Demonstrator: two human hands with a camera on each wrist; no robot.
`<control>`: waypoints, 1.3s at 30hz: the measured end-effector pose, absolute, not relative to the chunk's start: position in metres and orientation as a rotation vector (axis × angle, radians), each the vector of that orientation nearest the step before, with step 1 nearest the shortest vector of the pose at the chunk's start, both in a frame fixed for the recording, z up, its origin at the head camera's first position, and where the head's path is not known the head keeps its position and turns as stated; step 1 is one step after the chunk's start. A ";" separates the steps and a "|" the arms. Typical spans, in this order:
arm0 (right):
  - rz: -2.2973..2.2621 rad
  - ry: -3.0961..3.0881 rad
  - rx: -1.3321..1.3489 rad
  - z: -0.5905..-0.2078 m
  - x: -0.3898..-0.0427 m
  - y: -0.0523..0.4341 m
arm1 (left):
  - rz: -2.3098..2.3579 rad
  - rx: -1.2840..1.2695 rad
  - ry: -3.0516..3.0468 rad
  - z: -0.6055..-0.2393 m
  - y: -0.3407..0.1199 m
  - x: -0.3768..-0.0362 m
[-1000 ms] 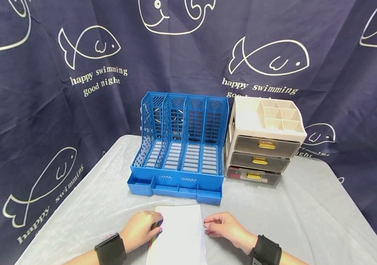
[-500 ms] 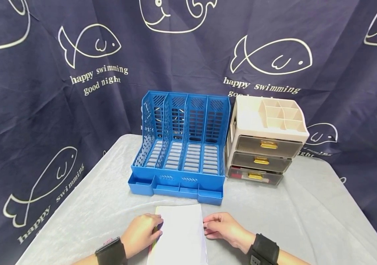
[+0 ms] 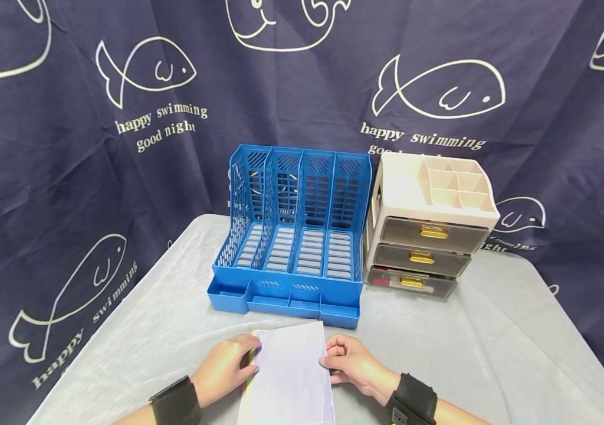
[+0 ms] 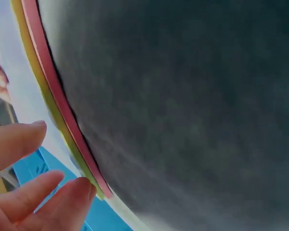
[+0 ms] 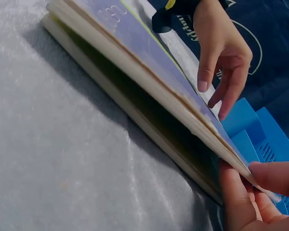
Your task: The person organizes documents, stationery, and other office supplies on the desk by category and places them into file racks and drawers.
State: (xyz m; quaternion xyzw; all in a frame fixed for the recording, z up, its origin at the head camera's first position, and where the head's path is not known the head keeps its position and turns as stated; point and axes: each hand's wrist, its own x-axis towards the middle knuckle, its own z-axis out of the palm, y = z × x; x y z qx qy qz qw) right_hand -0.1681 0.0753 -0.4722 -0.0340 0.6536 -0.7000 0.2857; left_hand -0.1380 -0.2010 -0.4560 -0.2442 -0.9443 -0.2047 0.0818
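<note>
A stack of books lies before me, topped by a book with a pale lilac cover (image 3: 292,378). My right hand (image 3: 354,363) pinches that upper book's right edge, thumb over the cover and fingers beneath. In the right wrist view a dark wedge-shaped gap separates its raised page edge from the lower book (image 5: 101,86). My left hand (image 3: 227,367) is at the stack's left side, fingertips right at the edge. Pink (image 4: 67,106) and yellow-green (image 4: 45,94) spines show there in the left wrist view.
Behind the stack stands a blue file rack (image 3: 287,288) with upright dividers and small front trays. To its right is a cream drawer organizer (image 3: 400,198) with gold handles. A pale cloth covers the table (image 3: 498,354); a dark fish-print curtain (image 3: 291,100) hangs behind.
My right hand has moved from beside the stack to pinching the upper book's right edge, which has risen slightly. My left hand stays at the left edge.
</note>
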 end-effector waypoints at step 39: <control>-2.056 2.352 -0.674 -0.374 -0.137 0.126 | -1.788 -0.708 -2.365 -0.353 -0.178 -0.134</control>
